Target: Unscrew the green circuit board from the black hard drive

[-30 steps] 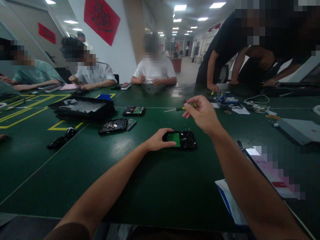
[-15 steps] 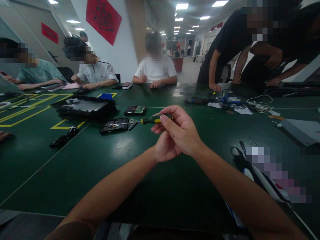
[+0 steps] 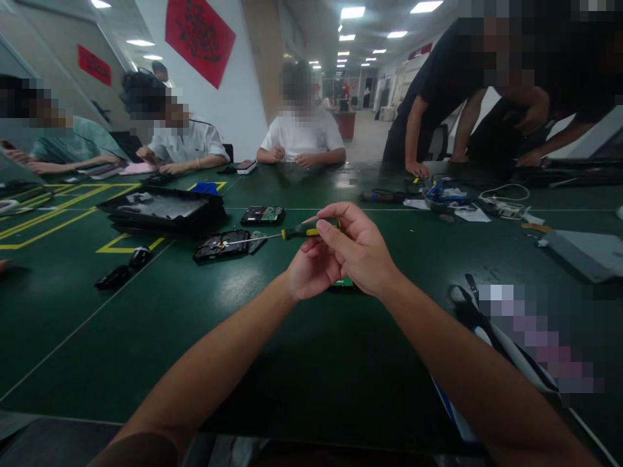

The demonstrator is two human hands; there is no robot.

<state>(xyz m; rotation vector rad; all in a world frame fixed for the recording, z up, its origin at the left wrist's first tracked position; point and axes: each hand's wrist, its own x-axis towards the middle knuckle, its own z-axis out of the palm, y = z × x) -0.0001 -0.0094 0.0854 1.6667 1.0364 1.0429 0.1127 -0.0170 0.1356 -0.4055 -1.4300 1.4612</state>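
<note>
My right hand [image 3: 366, 250] is closed round the green and yellow handle of a screwdriver [image 3: 304, 230], whose thin shaft points left. My left hand [image 3: 314, 267] is beside and partly behind it, palm showing and fingers loosely apart; its fingertips are partly hidden. A green circuit board [image 3: 344, 283] shows just below my hands, mostly covered by them. Beyond the screwdriver tip lies an opened black hard drive [image 3: 219, 247] with a small board [image 3: 256, 241] at its right end. Another drive with a green board [image 3: 263, 215] lies behind.
A black tray [image 3: 160, 207] stands at the left, with a black object [image 3: 124, 267] in front. Cables and tools [image 3: 448, 193] lie at the back right, a grey case [image 3: 586, 253] at the right. Several people sit or lean round the green table [image 3: 233, 363].
My left hand has shifted slightly left and up, uncovering part of the green circuit board. The screwdriver has moved a little to the right with my right hand.
</note>
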